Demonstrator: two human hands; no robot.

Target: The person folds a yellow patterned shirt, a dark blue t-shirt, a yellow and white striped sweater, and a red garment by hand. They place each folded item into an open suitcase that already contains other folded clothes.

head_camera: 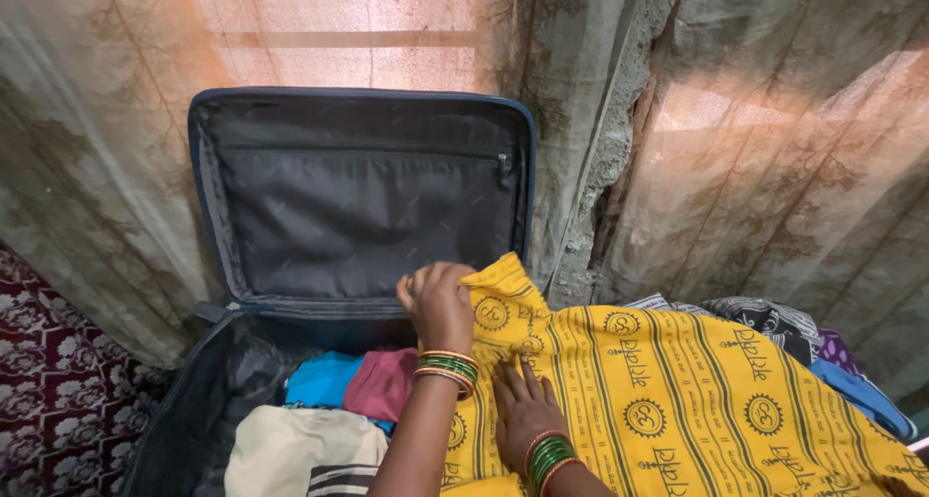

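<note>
A yellow printed cloth (pixel 668 391) is spread over a pile to the right of an open dark suitcase (pixel 218 381), and its upper left corner is lifted toward the case. That corner is gripped by the left hand (pixel 438 303), whose fingers are curled and clamped on the fabric edge; green and gold bangles are worn at its wrist. The right hand (pixel 523 405) is laid flat on the cloth just below, its fingers spread apart and pressed on the fabric, nothing being held. Similar bangles are seen on that wrist.

Inside the suitcase, a blue garment (pixel 324 379), a maroon garment (pixel 382 383) and a cream garment (pixel 300 449) are packed side by side. The lid (pixel 358 192) is propped upright against a curtained wall. More folded clothes (pixel 774 325), grey patterned and blue, are seen beyond the yellow cloth at the right. A maroon floral covering (pixel 48 391) lies at the left.
</note>
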